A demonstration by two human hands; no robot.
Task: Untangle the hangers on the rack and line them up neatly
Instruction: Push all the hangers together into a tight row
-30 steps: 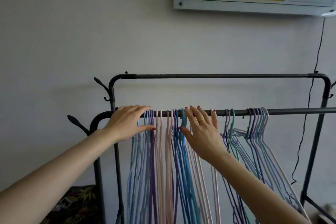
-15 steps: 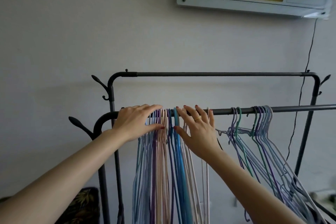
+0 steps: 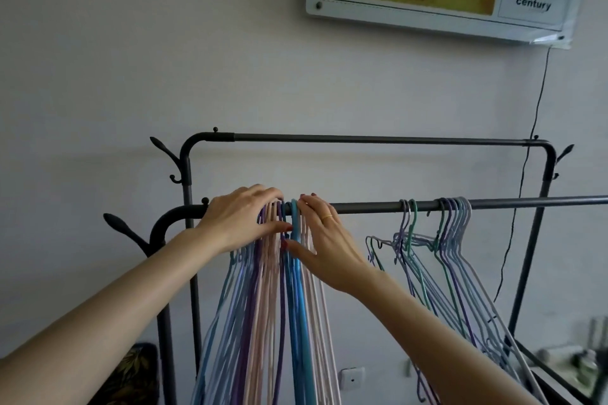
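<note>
Loose hangers right of bunched hangers

Hanger bundle bottoms cut off — hooks hidden behind hands.

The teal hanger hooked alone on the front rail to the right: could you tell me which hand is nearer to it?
Right. The right hand rests on the bunched hangers, nearer the teal hanger; the left hand lies beyond.

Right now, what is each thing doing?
Left hand: flat, pressing the bunched hangers.
Right hand: flat, pressing them from the other side.
Bunched hangers: squeezed together, hanging straight.
Other hangers: crooked, tangled.
Rack rail: bare between groups.
</note>
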